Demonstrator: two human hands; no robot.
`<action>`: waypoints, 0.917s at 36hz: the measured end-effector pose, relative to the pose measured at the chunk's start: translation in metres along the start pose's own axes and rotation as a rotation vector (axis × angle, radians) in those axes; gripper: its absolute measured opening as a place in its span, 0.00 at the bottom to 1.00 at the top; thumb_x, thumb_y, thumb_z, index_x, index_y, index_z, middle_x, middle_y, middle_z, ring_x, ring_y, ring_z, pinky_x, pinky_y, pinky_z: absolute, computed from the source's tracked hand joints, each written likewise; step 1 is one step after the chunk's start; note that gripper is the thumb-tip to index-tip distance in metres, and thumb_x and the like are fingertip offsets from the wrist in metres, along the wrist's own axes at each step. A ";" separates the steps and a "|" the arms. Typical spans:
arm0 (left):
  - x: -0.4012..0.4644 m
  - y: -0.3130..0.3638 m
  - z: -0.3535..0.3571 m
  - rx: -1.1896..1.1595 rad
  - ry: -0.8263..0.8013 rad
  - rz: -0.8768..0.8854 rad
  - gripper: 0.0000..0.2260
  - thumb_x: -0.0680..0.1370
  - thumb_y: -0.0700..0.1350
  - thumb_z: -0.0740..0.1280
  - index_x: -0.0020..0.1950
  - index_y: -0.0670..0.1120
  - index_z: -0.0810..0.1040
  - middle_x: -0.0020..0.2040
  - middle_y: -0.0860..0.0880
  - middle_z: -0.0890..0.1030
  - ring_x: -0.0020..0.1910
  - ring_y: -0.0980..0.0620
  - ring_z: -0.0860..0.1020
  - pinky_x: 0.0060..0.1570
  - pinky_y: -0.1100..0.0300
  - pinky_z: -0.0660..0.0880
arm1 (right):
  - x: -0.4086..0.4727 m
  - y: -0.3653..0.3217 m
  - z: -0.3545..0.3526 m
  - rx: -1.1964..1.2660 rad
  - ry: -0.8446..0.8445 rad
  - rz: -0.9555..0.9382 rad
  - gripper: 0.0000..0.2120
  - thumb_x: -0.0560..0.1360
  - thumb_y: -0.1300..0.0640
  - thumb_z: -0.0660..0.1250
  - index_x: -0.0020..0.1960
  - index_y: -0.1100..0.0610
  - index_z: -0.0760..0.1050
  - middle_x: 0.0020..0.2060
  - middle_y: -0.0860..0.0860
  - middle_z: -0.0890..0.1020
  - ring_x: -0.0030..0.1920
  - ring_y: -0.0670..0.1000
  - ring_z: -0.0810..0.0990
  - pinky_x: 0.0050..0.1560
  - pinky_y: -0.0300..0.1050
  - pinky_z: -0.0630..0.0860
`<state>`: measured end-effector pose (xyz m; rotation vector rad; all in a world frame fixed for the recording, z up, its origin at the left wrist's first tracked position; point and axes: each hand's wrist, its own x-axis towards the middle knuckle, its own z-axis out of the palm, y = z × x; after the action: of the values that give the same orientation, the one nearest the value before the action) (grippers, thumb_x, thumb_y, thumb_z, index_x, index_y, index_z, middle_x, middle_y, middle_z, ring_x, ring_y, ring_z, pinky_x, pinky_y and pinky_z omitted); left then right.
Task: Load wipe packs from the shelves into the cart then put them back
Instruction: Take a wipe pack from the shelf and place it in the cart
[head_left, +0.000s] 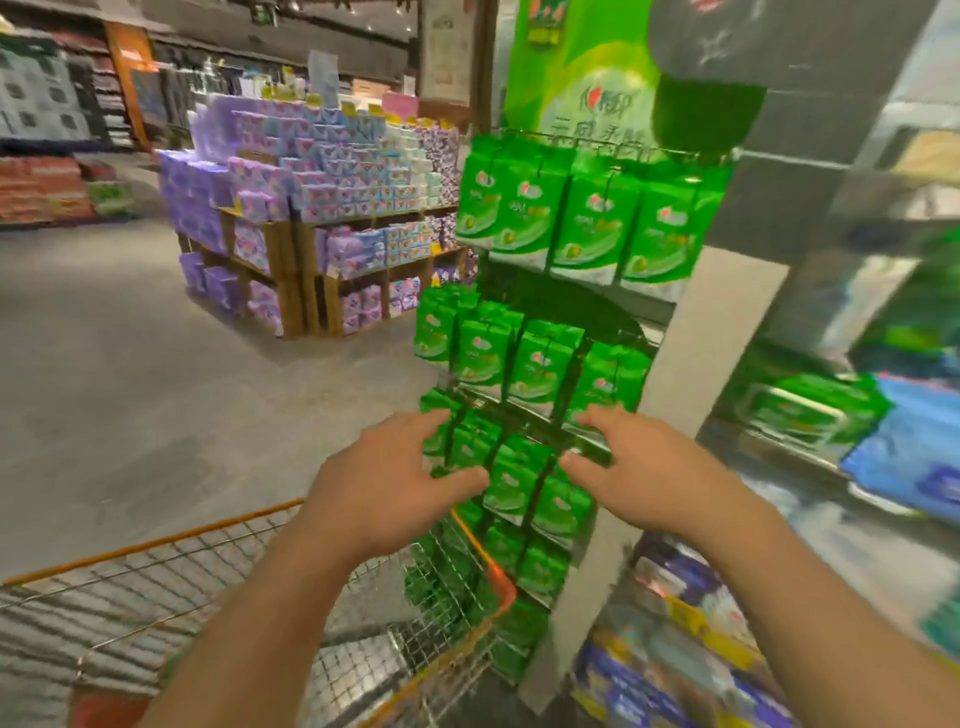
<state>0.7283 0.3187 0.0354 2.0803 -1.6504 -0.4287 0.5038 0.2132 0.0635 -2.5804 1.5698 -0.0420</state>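
Green wipe packs (524, 364) hang in several rows on a tall green display rack (582, 78) straight ahead. My left hand (395, 483) reaches into the third row, with fingers above and thumb below a green pack (441, 447) that it grips. My right hand (644, 467) is level with it to the right and holds the top of another pack (592, 447) between thumb and fingers. More packs (514, 483) hang between my two hands. The wire cart (171, 582) with its orange rim stands below my left arm, its front corner against the rack's foot.
A grey pillar (691, 374) edges the rack on the right, with shelves of blue and green packs (893, 447) beyond it. A wooden island display of purple packs (311, 208) stands across the open grey floor (130, 374) to the left.
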 end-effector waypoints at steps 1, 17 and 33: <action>0.000 0.013 0.008 0.000 -0.015 0.014 0.40 0.73 0.74 0.62 0.81 0.62 0.57 0.81 0.57 0.61 0.78 0.53 0.63 0.73 0.48 0.66 | -0.009 0.016 -0.001 0.007 0.002 0.015 0.30 0.78 0.35 0.61 0.76 0.48 0.67 0.73 0.52 0.73 0.70 0.57 0.74 0.69 0.51 0.72; 0.003 0.232 0.138 0.064 -0.159 0.301 0.40 0.72 0.75 0.62 0.81 0.60 0.60 0.80 0.58 0.64 0.78 0.55 0.64 0.74 0.54 0.64 | -0.155 0.243 -0.011 0.124 0.071 0.326 0.27 0.78 0.36 0.61 0.72 0.49 0.70 0.69 0.51 0.75 0.69 0.56 0.73 0.65 0.48 0.70; 0.045 0.345 0.207 0.028 -0.287 0.503 0.38 0.71 0.72 0.66 0.79 0.63 0.61 0.78 0.60 0.67 0.74 0.55 0.69 0.69 0.55 0.68 | -0.203 0.345 -0.006 0.194 0.093 0.598 0.30 0.79 0.36 0.60 0.77 0.47 0.65 0.71 0.49 0.74 0.69 0.53 0.74 0.69 0.47 0.68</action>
<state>0.3477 0.1798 0.0411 1.5877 -2.2698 -0.5482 0.1051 0.2354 0.0372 -1.9034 2.1774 -0.2460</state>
